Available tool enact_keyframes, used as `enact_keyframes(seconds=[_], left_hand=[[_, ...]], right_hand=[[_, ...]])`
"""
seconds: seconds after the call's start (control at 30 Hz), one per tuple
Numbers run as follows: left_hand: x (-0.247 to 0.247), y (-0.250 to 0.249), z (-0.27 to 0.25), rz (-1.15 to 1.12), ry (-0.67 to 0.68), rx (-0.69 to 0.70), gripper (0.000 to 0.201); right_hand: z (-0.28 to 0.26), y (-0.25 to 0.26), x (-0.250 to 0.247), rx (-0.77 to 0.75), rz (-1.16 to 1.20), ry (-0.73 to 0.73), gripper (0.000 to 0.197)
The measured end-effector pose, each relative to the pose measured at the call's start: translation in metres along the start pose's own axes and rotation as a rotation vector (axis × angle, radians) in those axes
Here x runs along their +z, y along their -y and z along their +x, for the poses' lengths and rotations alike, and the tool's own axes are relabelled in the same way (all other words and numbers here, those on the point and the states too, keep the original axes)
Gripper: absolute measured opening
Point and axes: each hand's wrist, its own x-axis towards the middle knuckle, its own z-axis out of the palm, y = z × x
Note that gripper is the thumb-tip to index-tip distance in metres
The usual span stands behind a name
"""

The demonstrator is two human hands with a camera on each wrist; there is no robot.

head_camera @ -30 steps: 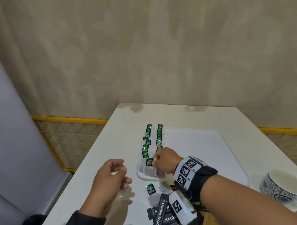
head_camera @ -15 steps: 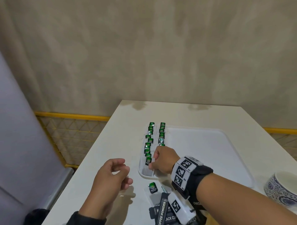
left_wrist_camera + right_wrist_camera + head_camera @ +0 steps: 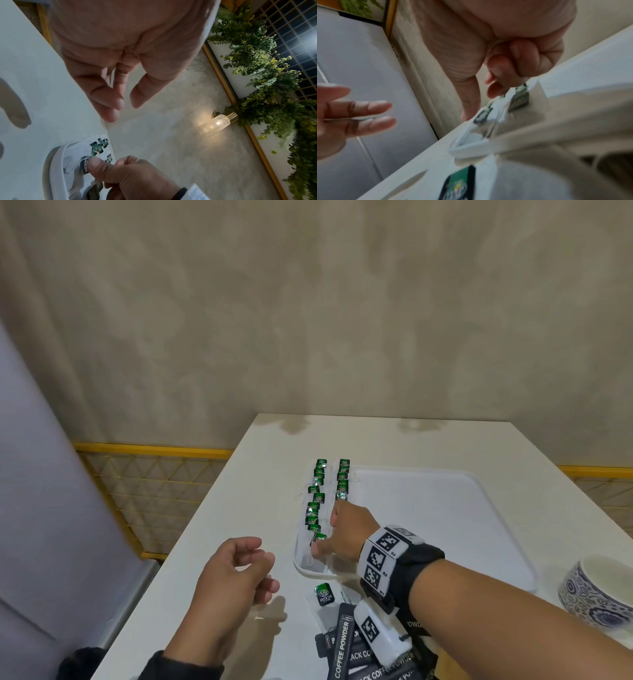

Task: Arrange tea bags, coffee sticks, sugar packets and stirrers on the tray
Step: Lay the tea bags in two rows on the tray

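Observation:
A white tray (image 3: 445,525) lies on the white table, with two columns of green-tagged tea bags (image 3: 318,501) along its left side. My right hand (image 3: 323,544) is over the near end of those columns. Its thumb rests on the nearest tea bag (image 3: 318,537) of the left column and its other fingers are curled. In the right wrist view there is a gap between the thumb (image 3: 467,113) and the curled fingertips (image 3: 494,92). My left hand (image 3: 263,554) hovers loosely curled left of the tray and holds nothing. One more tea bag (image 3: 323,594) lies on the table in front of the tray.
Black coffee sticks (image 3: 342,642) are piled under my right forearm at the table's near edge. A blue-and-white bowl (image 3: 596,590) stands right of the tray. The table's left edge drops off beside a yellow railing (image 3: 154,450). A wall closes the far side.
My right hand has come down with the tea bag it held onto the near end of the left column. The left hand has stayed put.

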Motion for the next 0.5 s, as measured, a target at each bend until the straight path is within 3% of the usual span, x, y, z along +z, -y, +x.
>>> enact_keyframes(seconds=[0.07,0.17,0.27,0.5], left_hand=[[-0.001,-0.001,-0.001,0.010,-0.003,-0.004,0.019],[-0.001,-0.002,-0.003,0.034,0.009,-0.007,0.018],[0.002,-0.002,-0.003,0.152,0.069,-0.002,0.014],[0.028,-0.005,0.003,1.174,0.434,0.160,0.020]], right_hand=[[-0.004,-0.001,-0.006,-0.048,-0.017,0.013,0.043],[-0.017,-0.002,-0.018,-0.180,-0.198,0.150,0.022],[-0.032,-0.010,-0.023,-0.229,-0.388,0.301,0.023],[-0.057,-0.031,-0.013,-0.110,-0.609,0.177,0.042]])
